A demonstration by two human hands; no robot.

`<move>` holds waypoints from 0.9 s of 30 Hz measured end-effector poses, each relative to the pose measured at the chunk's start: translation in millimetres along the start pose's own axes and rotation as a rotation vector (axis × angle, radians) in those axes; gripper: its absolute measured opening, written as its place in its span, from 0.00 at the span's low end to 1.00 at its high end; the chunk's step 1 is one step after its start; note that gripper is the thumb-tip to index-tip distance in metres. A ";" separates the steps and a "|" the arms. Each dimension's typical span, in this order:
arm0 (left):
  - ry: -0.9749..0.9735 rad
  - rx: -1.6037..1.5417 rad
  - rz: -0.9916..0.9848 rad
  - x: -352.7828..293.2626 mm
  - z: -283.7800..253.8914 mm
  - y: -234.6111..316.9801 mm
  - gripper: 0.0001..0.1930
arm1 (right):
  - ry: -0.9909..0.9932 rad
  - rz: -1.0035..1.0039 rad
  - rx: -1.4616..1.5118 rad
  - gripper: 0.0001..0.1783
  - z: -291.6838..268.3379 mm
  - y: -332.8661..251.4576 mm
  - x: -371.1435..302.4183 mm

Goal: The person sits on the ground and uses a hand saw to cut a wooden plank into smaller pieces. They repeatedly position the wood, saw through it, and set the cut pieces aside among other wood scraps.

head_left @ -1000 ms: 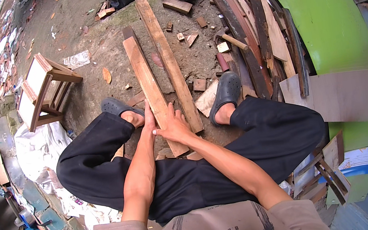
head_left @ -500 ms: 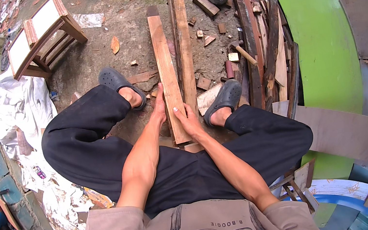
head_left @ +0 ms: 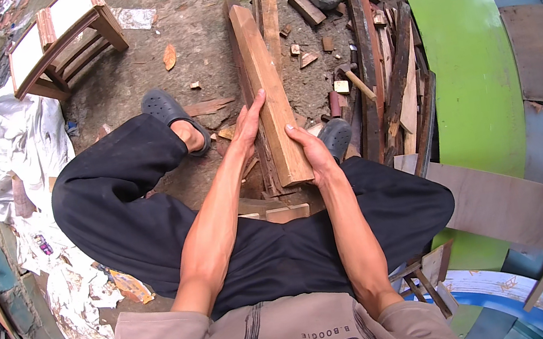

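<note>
White crumpled sheeting [head_left: 11, 154] is spread over the ground at the far left, and a small wooden stool [head_left: 56, 40] with a pale top is seen beyond it on the bare dirt ground [head_left: 196, 30]. A dark slipper [head_left: 170, 111] is worn on the left foot, planted on that ground, and black trousers [head_left: 119, 211] cover the bent knees. The left hand [head_left: 248, 126] is laid against the left edge of a reddish-brown wooden plank [head_left: 268, 90], its fingers stretched out along the wood rather than curled around it. The plank is held between the knees, its near end low by the lap and its far end tilted up and away from the person; a second, darker board [head_left: 259, 150] is pressed just beside it on the left. The right hand [head_left: 312, 151] is closed around the plank's near right edge, thumb on the upper face and fingers wrapped beneath. A second dark slipper [head_left: 337, 136] is partly hidden behind that hand. A hammer [head_left: 353, 79] with a pale handle is lying among wood offcuts to the right, next to a stack of dark planks [head_left: 389, 76]. A bright green curved panel [head_left: 475, 68] is seen at the far right, with a brown sheet of plywood [head_left: 509, 200] resting below it.
</note>
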State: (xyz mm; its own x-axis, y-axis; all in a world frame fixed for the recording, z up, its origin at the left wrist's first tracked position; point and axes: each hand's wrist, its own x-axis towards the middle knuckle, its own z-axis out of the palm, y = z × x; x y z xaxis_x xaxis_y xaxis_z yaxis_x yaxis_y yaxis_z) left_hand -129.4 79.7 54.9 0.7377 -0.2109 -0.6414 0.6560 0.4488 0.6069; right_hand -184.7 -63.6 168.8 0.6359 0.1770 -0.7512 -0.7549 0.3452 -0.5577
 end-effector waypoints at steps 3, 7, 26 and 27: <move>-0.178 -0.272 -0.010 -26.4 29.0 26.6 0.41 | -0.033 0.069 0.101 0.27 8.2 -37.0 -21.1; -0.354 -0.495 -0.075 -37.3 38.4 47.9 0.37 | -0.028 -0.079 -0.063 0.31 28.1 -55.0 -37.7; -0.008 -0.239 0.047 -37.3 37.9 37.2 0.27 | -0.013 -0.080 -0.051 0.40 -9.3 6.8 -26.5; -0.002 -0.235 0.036 -38.6 38.5 38.2 0.27 | -0.011 -0.093 -0.064 0.41 -8.6 7.9 -26.8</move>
State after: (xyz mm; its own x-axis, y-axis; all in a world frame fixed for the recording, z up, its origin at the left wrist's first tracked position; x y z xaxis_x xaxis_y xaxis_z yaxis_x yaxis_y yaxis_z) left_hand -126.6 71.6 121.0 0.7606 -0.1924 -0.6200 0.5738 0.6458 0.5036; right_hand -209.1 -73.6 181.5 0.7049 0.1577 -0.6916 -0.7014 0.3009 -0.6462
